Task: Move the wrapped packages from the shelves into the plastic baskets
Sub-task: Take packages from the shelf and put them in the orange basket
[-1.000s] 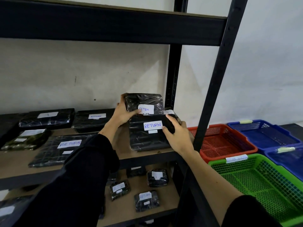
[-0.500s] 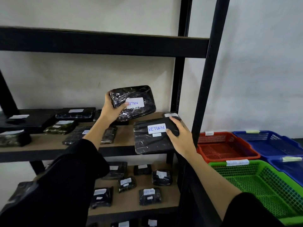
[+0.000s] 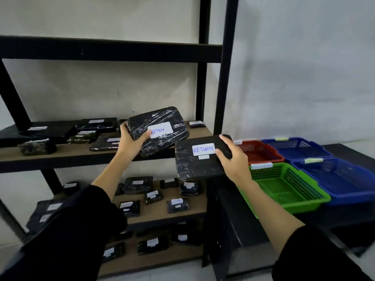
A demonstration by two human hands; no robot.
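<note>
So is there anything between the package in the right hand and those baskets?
Nothing visible blocks it. The right hand holds the package beside the shelf's front post, already on the basket side, and the green basket sits open just below.

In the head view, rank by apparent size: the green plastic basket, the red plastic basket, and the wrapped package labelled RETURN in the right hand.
1. Green plastic basket, largest.
2. Black wrapped RETURN package in the right hand.
3. Red plastic basket, smallest, though it sits farther from the camera, so 2 and 3 are unsure.
</note>
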